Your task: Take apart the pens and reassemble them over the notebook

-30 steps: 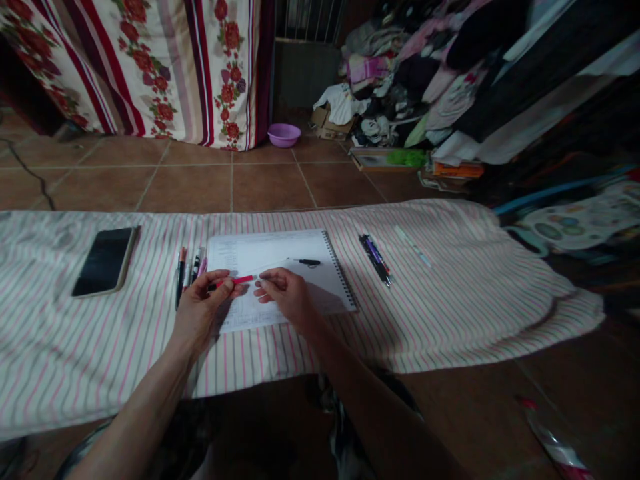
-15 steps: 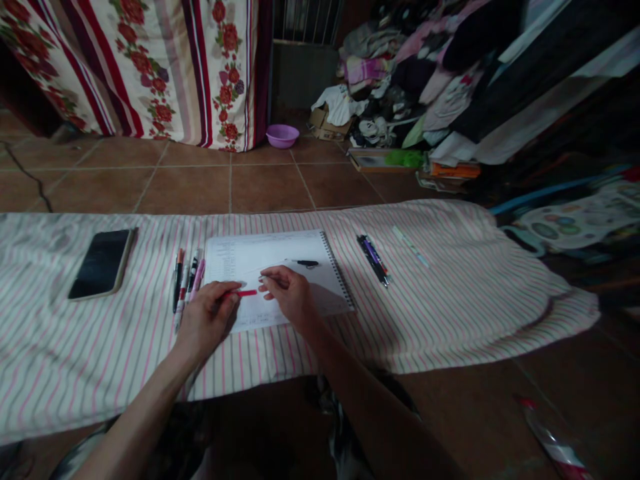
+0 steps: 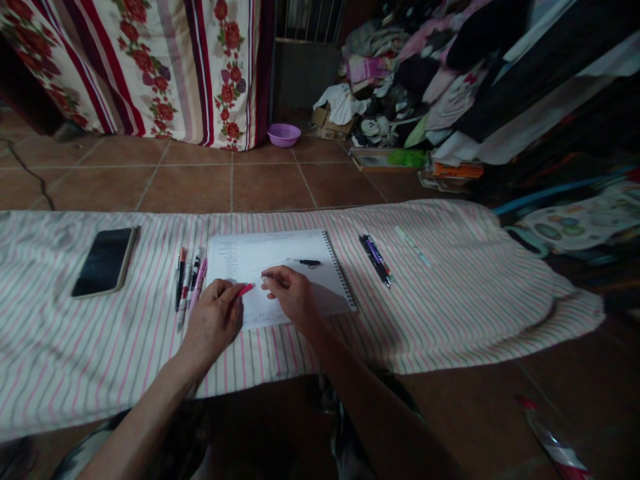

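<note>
An open spiral notebook (image 3: 280, 243) lies under both hands on the striped cloth. My left hand (image 3: 215, 313) is closed around a slim red pen piece (image 3: 245, 289), whose end points toward my right hand. My right hand (image 3: 293, 297) hovers over the page with fingertips pinched on a small pale bit too tiny to name, a short gap from the red end. Beyond its knuckles, a black pen part with a clip (image 3: 310, 263) rests on the paper, a thin pale piece at its left end.
Several pens (image 3: 190, 283) lie left of the notebook, beside a dark-screened phone (image 3: 103, 262). To the right are more pens (image 3: 376, 260) and a pale green-white pen (image 3: 413, 247). A purple basin (image 3: 284, 135) and piled clothes (image 3: 385, 87) sit on the floor behind.
The left hand has lifted and turned the red piece, so it now tilts up off the page, with less of it showing. The right hand has barely moved.
</note>
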`<state>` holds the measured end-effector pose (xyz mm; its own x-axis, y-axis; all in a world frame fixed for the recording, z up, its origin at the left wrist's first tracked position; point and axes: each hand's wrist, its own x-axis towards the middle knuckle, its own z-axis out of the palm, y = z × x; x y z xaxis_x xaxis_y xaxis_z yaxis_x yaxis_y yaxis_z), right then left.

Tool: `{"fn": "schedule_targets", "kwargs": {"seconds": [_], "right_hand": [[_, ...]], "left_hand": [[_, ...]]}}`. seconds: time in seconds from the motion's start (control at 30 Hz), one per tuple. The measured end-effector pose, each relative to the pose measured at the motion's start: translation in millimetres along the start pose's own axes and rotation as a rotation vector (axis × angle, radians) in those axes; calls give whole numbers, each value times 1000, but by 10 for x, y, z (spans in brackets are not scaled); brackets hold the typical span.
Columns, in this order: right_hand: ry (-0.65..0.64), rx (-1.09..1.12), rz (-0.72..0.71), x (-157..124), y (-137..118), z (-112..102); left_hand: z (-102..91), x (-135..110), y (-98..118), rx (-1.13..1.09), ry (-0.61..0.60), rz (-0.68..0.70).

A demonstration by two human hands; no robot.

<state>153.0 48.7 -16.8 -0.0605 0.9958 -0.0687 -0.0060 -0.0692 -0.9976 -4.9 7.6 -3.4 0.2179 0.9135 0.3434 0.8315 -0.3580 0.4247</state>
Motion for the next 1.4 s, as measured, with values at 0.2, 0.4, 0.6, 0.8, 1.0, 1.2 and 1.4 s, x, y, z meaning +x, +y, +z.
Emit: {"fn": "schedule_targets", "kwargs": {"seconds": [0.2, 0.4, 0.6, 0.8, 1.0, 1.2, 1.4], "right_hand": [[-1, -16, 3, -3, -15, 3], [-29, -26, -5, -8, -10, 18], [-29, -48, -42, -23, -27, 28], [-23, -76, -73, -42, -45, 38], [-32, -45, -82, -38, -10, 46], [-48, -54, -90, -50, -19, 53], [-77, -46, -79, -60, -36, 62]], "left_hand": [[-16, 0, 33, -98, 46, -95], [14, 4, 30, -133, 44, -94], [23, 7, 45, -141, 31, -100], [30, 12, 67, -182, 15, -90], [42, 11, 82, -226, 10, -111], [52, 16, 89, -252, -7, -117], [33, -2, 75, -219, -31, -137]]}}
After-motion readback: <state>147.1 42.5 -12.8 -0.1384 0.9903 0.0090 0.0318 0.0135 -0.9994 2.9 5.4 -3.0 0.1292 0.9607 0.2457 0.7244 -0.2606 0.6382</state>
